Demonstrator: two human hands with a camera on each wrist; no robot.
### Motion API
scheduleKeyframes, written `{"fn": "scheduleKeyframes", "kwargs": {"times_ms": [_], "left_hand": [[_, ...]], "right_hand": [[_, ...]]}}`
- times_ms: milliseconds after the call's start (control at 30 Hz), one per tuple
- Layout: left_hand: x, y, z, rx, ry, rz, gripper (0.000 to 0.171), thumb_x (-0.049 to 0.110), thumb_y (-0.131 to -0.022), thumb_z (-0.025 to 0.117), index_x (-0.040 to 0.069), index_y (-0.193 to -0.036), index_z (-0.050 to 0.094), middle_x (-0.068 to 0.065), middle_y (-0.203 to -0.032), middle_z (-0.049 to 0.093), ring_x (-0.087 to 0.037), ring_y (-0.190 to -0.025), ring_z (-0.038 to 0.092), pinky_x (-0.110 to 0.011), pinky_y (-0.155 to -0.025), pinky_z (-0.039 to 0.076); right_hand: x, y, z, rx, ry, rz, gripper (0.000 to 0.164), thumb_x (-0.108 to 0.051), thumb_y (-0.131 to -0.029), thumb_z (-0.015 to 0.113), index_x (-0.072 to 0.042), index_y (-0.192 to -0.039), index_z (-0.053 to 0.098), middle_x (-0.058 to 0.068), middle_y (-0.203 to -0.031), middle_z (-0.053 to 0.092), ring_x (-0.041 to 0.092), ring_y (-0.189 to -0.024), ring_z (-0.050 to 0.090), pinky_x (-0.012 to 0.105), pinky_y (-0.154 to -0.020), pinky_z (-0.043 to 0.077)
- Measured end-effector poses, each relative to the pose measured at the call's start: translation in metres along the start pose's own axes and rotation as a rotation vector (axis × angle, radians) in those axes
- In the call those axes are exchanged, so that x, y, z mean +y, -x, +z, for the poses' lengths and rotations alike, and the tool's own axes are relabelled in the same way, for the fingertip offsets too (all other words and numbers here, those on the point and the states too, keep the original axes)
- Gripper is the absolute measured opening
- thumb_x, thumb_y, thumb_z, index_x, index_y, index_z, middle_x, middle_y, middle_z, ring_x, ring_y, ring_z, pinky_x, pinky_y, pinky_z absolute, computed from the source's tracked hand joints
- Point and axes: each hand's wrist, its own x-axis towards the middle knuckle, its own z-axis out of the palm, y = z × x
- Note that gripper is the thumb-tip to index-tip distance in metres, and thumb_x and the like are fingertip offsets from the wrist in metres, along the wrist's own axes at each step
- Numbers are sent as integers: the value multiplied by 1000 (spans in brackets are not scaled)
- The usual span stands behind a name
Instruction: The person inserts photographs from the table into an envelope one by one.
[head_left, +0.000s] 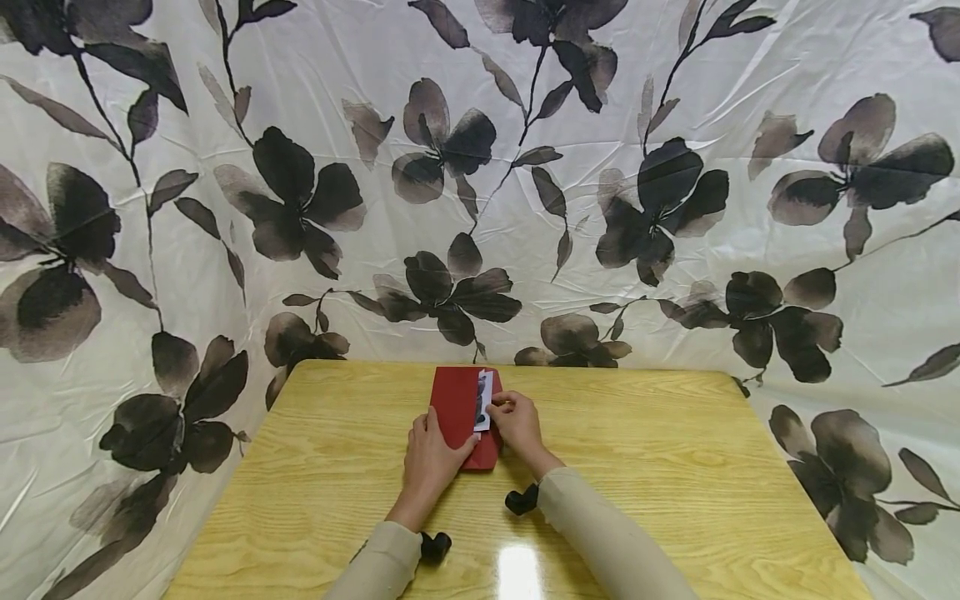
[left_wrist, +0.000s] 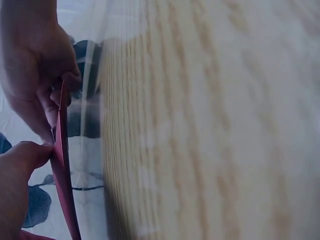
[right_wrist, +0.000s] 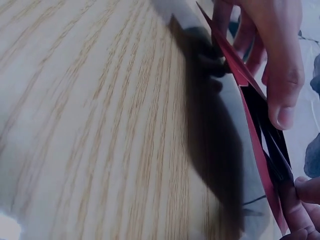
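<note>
A red envelope [head_left: 453, 407] lies upright in the head view, raised off the table in the wrist views. My left hand [head_left: 432, 457] grips its lower left part, with the thumb across the front near the opening. From the opening on the right side a white-edged card [head_left: 485, 398] with a dark picture sticks out. My right hand [head_left: 517, 421] pinches the card's right edge between thumb and fingers. In the right wrist view the envelope [right_wrist: 256, 145] gapes, with dark, thin layers between its sides. How deep the card sits inside is hidden.
The yellow wood-grain table [head_left: 637, 450] spreads under both arms. Behind it hangs a white cloth [head_left: 555, 275] with dark flowers. A black wrist camera [head_left: 435, 547] shows at the left sleeve, another black camera [head_left: 522, 500] at the right one.
</note>
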Motion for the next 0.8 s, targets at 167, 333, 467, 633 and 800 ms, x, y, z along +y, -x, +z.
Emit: {"fn": "scheduleKeyframes", "kwargs": {"times_ms": [167, 333, 467, 633, 800], "left_hand": [[0, 0, -1, 3, 5, -1, 107, 53, -89, 84, -8, -162, 36, -31, -150, 47, -46, -131, 53, -60, -104, 52], [0, 0, 0, 8, -1, 3, 107, 54, -89, 85, -8, -161, 37, -31, -149, 47, -46, -129, 54, -60, -103, 53], [0, 0, 0, 10, -9, 6, 107, 55, -88, 84, -9, -161, 37, -31, -148, 48, -46, -129, 54, -60, -102, 53], [0, 0, -1, 17, -6, 10, 106, 53, -88, 85, -8, -161, 37, -31, -148, 48, -46, -128, 54, -60, -102, 53], [0, -1, 0, 22, 0, 10, 106, 52, -88, 86, -8, -161, 38, -31, -148, 48, -45, -128, 54, -60, -101, 54]], "right_hand": [[-1, 1, 3, 3, 53, -14, 16, -13, -99, 79, -5, -113, 79, 4, -85, 73, 13, -75, 65, 26, -61, 50], [-1, 2, 7, 13, 102, -26, 16, -15, -100, 78, -6, -113, 80, 2, -84, 73, 14, -74, 66, 28, -61, 51], [-3, 1, 10, 47, 157, -27, 15, -19, -98, 81, -10, -110, 82, -1, -82, 73, 14, -74, 66, 36, -70, 55], [-2, 0, 16, 73, 214, -62, 15, -20, -97, 82, -10, -108, 83, -3, -79, 74, 16, -76, 69, 52, -103, 43], [-1, 0, 19, 82, 261, -108, 13, -18, -95, 83, -10, -106, 83, -3, -79, 75, 18, -78, 71, 53, -101, 38]]}}
